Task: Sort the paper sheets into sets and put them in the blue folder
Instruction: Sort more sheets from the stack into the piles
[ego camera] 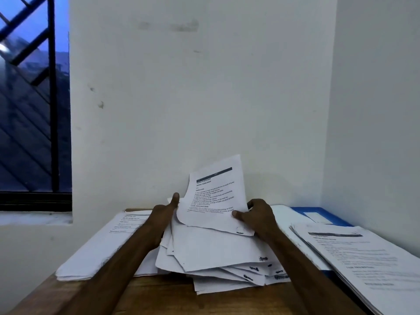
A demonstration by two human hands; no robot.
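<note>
A loose, fanned pile of printed sheets (pixel 218 253) lies in the middle of the wooden table (pixel 159 296). My right hand (pixel 259 215) pinches the right edge of the top printed sheet (pixel 216 196), which is lifted and tilted up toward me. At the pile's left side, my left hand (pixel 164 211) rests with its thumb raised, touching the sheets behind the lifted one. A sorted stack of sheets (pixel 106 242) lies to the left. Another stack (pixel 363 258) lies on the right, over the blue folder (pixel 318 214), of which only the far corner shows.
The table stands in a corner between two white walls (pixel 204 87). A window with black bars (pixel 29 98) is at the left, above a sill. Bare wood shows only along the table's near edge.
</note>
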